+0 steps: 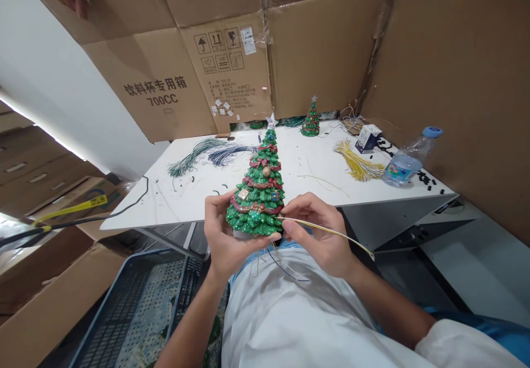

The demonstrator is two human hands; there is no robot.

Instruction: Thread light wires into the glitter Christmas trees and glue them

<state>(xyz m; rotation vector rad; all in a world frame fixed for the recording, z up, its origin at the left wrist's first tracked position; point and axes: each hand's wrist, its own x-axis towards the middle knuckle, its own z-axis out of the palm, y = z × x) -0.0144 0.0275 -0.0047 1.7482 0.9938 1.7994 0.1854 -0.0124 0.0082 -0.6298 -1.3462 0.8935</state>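
My left hand [221, 235] grips the base of a glittery green Christmas tree figurine [259, 188] with red garlands and a silver star on top, holding it upright over my lap. My right hand [317, 227] pinches a thin yellow wire [331, 231] against the tree's lower right edge; the wire trails off to the right. Several thin wires hang down below the tree's base.
A white table [165, 191] carries a second small tree [311, 118], green and dark wire bundles [194, 155], a yellow wire bundle [358, 161], a small box [367, 137] and a water bottle [408, 163]. Cardboard walls stand behind. A blue crate [136, 307] sits lower left.
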